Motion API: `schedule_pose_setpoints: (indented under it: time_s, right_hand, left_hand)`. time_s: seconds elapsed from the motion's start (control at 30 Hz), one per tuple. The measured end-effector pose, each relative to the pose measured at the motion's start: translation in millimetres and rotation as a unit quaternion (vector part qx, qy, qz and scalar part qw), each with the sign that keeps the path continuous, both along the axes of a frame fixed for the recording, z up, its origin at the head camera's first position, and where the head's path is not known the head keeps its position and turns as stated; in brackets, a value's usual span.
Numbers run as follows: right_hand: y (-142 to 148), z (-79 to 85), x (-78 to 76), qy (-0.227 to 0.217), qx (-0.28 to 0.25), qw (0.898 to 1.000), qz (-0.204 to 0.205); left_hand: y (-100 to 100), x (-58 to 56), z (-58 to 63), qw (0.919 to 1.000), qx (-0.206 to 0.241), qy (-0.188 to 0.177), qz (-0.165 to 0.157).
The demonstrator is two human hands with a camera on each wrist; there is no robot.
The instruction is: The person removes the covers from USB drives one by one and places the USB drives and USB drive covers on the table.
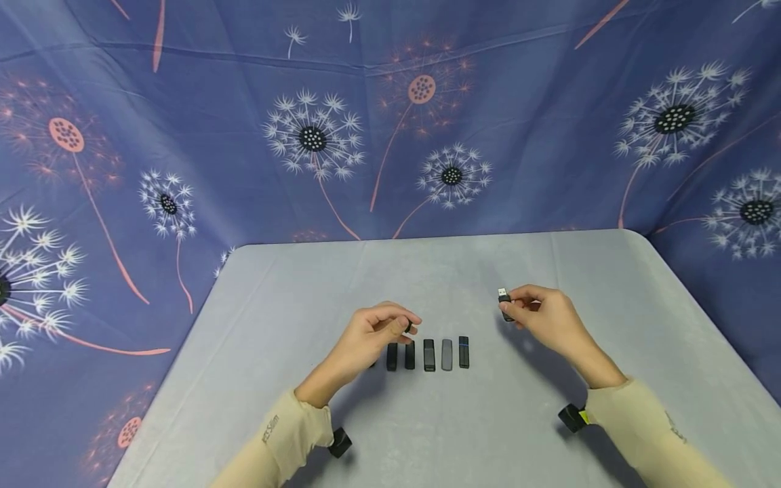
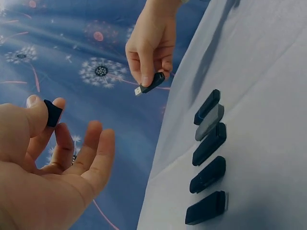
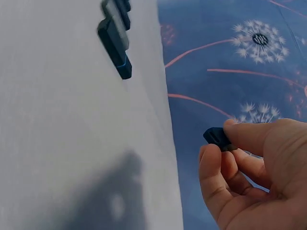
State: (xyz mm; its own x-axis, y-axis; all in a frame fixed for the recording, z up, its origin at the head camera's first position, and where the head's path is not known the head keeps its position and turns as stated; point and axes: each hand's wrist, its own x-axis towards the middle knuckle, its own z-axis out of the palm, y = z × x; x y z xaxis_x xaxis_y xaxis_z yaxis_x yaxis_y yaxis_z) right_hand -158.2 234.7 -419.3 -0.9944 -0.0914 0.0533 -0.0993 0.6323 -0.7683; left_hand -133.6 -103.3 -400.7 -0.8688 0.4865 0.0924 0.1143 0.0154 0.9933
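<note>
My right hand [image 1: 552, 324] pinches a black USB flash drive [image 1: 506, 306] between thumb and fingers, above the right half of the table. Its bare metal plug points away from me and also shows in the left wrist view. In my left hand [image 1: 366, 339], thumb and index finger hold a small black cap [image 2: 53, 114], while the other fingers spread loosely. Just beneath that hand, several drives lie in a row: a black drive [image 1: 392, 356], a dark drive [image 1: 430, 355], a grey drive [image 1: 447, 355] and a black one with a blue line [image 1: 464, 352]. The left hand partly hides the row's left end.
A pale grey cloth [image 1: 488, 413] covers the table, its far edge meeting a blue curtain [image 1: 518, 169] with dandelion prints. Black boxes, one by the left sleeve [image 1: 339, 442] and one by the right sleeve [image 1: 572, 418], sit at the wrists.
</note>
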Motion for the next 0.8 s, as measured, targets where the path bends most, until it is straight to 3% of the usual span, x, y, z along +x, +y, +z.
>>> schedule_pose_setpoints:
  time_s: [0.27,0.47,0.63,0.8]
  right_hand:
    - [5.7,-10.9,-8.5,-0.011,0.003,1.0,-0.007]
    - [4.3,-15.5,-13.3,0.006,0.003,1.0,0.0]
    - [0.1,-16.0,-15.9,0.016,0.012,1.0,-0.001]
    - [-3.4,-17.5,-19.7,0.015,0.021,1.0,-0.004]
  left_hand:
    - [2.2,-5.1,-5.3,0.9991,-0.039,-0.013,0.008]
    - [13.1,-18.2,-7.3,0.998,-0.058,-0.018,0.015]
    - [25.5,-34.3,-15.6,0.9943,-0.105,0.014,0.008]
    - [39.9,-49.8,-19.7,0.9823,-0.176,0.059,0.024]
